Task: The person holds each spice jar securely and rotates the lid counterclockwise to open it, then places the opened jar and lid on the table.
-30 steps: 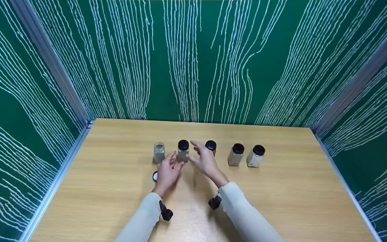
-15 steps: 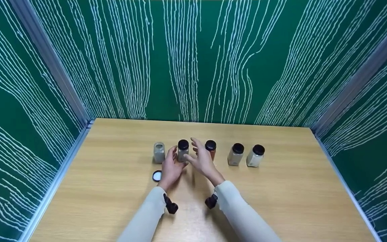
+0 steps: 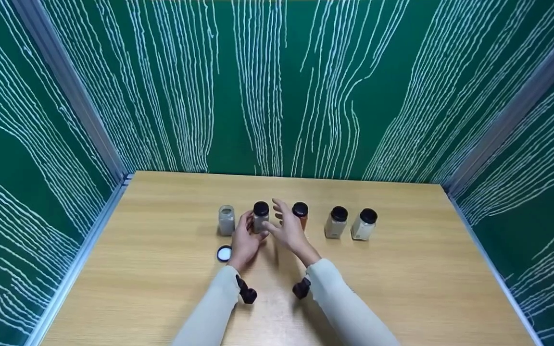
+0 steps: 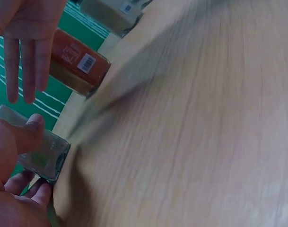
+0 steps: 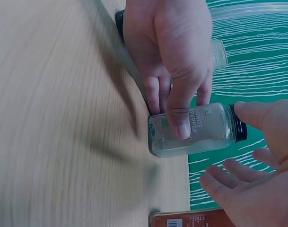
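On the pale wood-grain tabletop [image 3: 402, 288], five small square-shouldered clear glass spice jars stand in a row. The left hand [image 3: 244, 240] curls its fingers and thumb round the second from the left, a black-capped glass jar labelled white pepper [image 3: 260, 217], which stands upright on the wood (the right wrist view shows the thumb pressed flat against its smooth side). The right hand [image 3: 287, 229] hovers just beside that jar's black ribbed cap, fingers spread and relaxed, holding nothing. At the left end stands an uncapped glass jar of pale powder [image 3: 226, 220]; its round black lid with a white liner [image 3: 224, 253] lies flat nearby, close to the left wrist. Behind the right hand is a black-capped jar with an orange-red label [image 3: 300, 215]. Two more black-capped jars of pale contents [image 3: 351, 223] stand further right. Green panels with wavy white lines [image 3: 277, 86] wall the table on three sides, joined by grey metal posts.
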Available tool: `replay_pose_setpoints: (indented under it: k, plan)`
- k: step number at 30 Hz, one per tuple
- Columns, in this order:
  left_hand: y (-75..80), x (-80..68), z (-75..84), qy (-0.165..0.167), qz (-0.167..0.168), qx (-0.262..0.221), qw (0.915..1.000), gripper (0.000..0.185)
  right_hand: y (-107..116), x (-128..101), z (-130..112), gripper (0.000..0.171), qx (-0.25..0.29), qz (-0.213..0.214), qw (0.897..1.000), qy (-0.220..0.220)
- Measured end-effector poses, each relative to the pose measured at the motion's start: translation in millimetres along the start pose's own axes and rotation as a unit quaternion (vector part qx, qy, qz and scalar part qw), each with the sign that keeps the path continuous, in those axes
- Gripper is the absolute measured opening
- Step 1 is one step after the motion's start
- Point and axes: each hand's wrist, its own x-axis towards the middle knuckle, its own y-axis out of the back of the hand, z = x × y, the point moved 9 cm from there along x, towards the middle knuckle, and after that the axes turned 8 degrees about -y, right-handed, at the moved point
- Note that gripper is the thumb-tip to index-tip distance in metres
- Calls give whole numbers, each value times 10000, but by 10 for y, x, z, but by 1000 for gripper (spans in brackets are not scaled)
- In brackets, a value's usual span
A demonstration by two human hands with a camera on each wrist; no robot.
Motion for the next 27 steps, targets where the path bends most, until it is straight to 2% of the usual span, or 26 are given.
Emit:
replay_pose_setpoints:
  k: [3, 12, 21, 27]
  plan:
    - [23, 3, -50, 106, 68, 105, 9999, 73, -15, 9, 9, 67, 48, -10, 10000, -50]
    - [37, 15, -138, 151, 79, 338, 9993, 67, -59, 33, 54, 67, 24, -21, 9997, -231]
    - [26, 55, -162, 180, 36, 398, 9990, 68, -92, 77, 107, 64, -48, 79, 9990, -447]
    - [22, 74, -183, 344, 55, 506, 9981, 64, -109, 128, 111, 59, 63, 200, 9986, -491]
